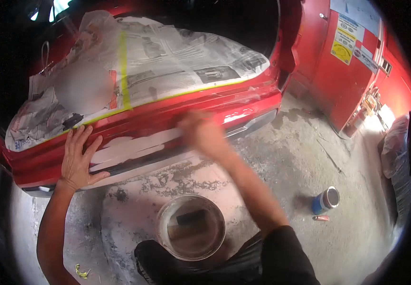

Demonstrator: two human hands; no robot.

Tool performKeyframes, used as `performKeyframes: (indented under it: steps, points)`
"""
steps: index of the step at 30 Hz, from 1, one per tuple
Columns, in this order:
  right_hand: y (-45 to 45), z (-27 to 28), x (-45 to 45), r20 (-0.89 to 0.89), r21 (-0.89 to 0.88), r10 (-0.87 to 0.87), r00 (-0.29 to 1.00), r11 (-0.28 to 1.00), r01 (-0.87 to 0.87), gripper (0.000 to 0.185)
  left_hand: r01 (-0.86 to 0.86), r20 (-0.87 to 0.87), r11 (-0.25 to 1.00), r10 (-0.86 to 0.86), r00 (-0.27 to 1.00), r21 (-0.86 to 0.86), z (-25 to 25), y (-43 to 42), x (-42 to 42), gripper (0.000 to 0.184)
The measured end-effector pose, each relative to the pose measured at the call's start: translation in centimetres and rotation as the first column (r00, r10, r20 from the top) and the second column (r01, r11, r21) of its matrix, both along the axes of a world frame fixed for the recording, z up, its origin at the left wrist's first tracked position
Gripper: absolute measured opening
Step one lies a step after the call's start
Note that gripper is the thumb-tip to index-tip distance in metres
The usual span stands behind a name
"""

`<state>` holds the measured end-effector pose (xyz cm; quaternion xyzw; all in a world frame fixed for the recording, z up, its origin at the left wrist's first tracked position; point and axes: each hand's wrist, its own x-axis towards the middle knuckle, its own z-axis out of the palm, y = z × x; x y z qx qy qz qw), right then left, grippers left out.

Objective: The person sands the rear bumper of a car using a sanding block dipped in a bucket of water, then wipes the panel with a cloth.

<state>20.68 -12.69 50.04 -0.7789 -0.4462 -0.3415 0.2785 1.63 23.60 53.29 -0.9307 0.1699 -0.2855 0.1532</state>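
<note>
A red car bumper runs across the view, with a long whitish patch on its face. My left hand lies against the bumper left of the patch, fingers spread. Near the right end of the patch, my right hand is over the bumper, smeared by motion; its fingers and anything under them cannot be made out. Newspaper sheets cover the area above the bumper, held along the edge by yellow-green tape.
A round bucket with cloudy water and a dark block stands near my legs. On the floor to the right are a blue can and a small red object. A red cabinet and a plastic-wrapped bundle stand farther right.
</note>
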Motion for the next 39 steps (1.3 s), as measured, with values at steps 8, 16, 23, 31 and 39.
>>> performKeyframes:
  steps: [8, 16, 23, 31, 39]
  points:
    - [4.1, -1.3, -2.0, 0.126, -0.031, -0.130, 0.984, 0.990, 0.135, 0.018, 0.025, 0.029, 0.999, -0.024, 0.999, -0.025, 0.2, -0.2, 0.3, 0.101]
    - [-8.5, 0.4, 1.7, -0.349, -0.003, -0.116, 0.930, 0.992, 0.123, 0.034, 0.035, 0.039, 0.998, -0.033, 0.999, -0.045, 0.0, 0.0, 0.1, 0.101]
    - [-11.0, -0.5, 4.9, -0.136, 0.025, -0.083, 0.987, 0.996, 0.088, 0.028, 0.036, 0.046, 0.997, -0.033, 0.998, -0.067, 0.1, -0.1, 0.0, 0.100]
    - [6.1, -0.3, -2.9, -0.070, 0.134, 0.252, 0.965, 0.961, -0.242, 0.015, -0.002, 0.004, 0.999, 0.002, 1.000, -0.049, 0.7, -0.7, -0.4, 0.096]
    - [-8.2, 0.2, 5.2, -0.307, 0.100, -0.121, 0.944, 0.982, 0.159, 0.039, 0.086, 0.123, 0.993, -0.076, 0.990, -0.082, -0.3, 0.5, -0.2, 0.097]
